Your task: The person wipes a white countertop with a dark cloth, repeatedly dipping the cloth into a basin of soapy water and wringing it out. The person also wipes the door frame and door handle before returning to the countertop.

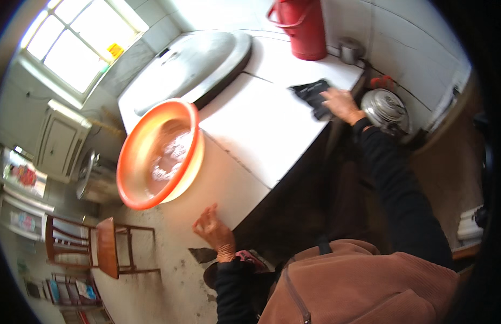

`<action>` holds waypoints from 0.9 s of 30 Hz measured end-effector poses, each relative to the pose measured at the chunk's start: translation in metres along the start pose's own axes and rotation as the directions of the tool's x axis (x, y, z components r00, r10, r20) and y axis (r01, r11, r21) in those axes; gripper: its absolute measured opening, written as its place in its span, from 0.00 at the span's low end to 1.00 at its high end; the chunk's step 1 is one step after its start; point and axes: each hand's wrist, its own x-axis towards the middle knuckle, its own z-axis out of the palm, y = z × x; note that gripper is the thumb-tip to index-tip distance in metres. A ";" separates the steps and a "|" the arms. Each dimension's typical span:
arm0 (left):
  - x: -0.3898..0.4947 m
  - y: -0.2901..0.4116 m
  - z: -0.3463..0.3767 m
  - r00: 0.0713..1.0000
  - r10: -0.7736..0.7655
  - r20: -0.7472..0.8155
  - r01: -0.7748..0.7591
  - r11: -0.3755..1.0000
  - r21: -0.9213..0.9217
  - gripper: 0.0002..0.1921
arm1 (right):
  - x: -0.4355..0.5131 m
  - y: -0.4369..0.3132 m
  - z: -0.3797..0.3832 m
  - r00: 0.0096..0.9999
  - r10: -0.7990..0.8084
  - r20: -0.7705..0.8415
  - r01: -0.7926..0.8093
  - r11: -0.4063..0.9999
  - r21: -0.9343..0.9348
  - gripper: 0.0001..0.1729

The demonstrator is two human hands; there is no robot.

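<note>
My right hand [342,104] presses a dark wet-looking cloth [313,97] against the white tiled counter [250,117], close to its right edge. The fingers lie over the cloth; whether they grip it is unclear. My left hand [213,230] holds nothing, its fingers bent and apart, at the counter's near left corner. An orange plastic basin [193,156] with murky, sudsy water stands on the counter's left part, beyond my left hand.
Behind the basin, a large metal lid [193,65] covers part of the counter. A red thermos flask [309,32] and a small metal cup [350,50] stand at the back. Right of the counter is a silver kettle [384,108]. A wooden chair [107,248] stands at left.
</note>
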 end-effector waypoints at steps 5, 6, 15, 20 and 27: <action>-0.001 -0.006 -0.001 0.998 -0.002 -0.060 -0.002 0.998 -0.066 0.22 | 0.024 0.136 0.095 0.987 -0.162 0.007 0.162 0.987 0.001 0.17; -0.001 -0.005 -0.002 1.000 -0.030 0.006 0.030 1.000 -0.006 0.22 | 0.032 0.160 0.105 0.986 0.022 0.165 -0.028 0.999 0.032 0.21; 0.002 0.011 -0.013 0.998 -0.058 -0.035 0.057 0.998 -0.020 0.22 | 0.115 0.190 0.132 0.712 0.248 0.657 -0.185 0.969 -0.165 0.36; 0.003 0.012 -0.011 0.999 -0.045 -0.010 0.045 0.999 -0.005 0.24 | 0.169 0.106 0.145 0.795 -0.092 0.600 0.027 0.993 0.116 0.37; 0.002 0.011 -0.013 0.999 -0.052 -0.018 0.051 0.999 -0.012 0.23 | 0.175 -0.085 0.080 0.738 -0.437 0.515 0.219 0.876 0.430 0.38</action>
